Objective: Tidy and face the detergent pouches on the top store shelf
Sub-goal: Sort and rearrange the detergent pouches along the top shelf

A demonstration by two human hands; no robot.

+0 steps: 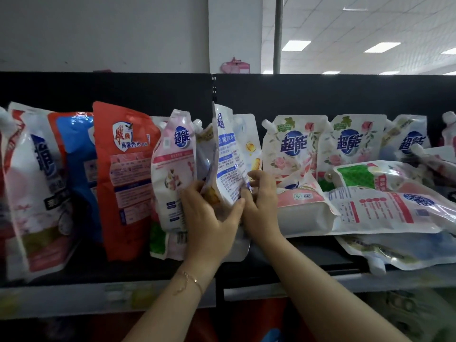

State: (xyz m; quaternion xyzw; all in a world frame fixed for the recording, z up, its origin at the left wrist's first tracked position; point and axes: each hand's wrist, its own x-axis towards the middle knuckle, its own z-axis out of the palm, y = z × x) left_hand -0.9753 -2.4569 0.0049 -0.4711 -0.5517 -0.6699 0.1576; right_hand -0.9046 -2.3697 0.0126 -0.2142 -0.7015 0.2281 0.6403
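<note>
White glossy pouch with blue print [230,154], held upright over the black top shelf [308,253] by both hands.
The left hand [209,218] grips its lower part, and the right hand [261,206] pinches its right edge with curled fingers; the two hands touch. Just left of the left hand stands a pink-and-white floral pouch [172,169], with a red pouch [123,174] beyond it. Right of the right hand, a rose-printed white pouch [291,149] stands behind a flat-lying white pouch with red print [385,211].

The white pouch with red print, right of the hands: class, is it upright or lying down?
Lying down. The white pouch lies flat with its logo sideways, while the rose-print pouch behind stands upright.
</note>
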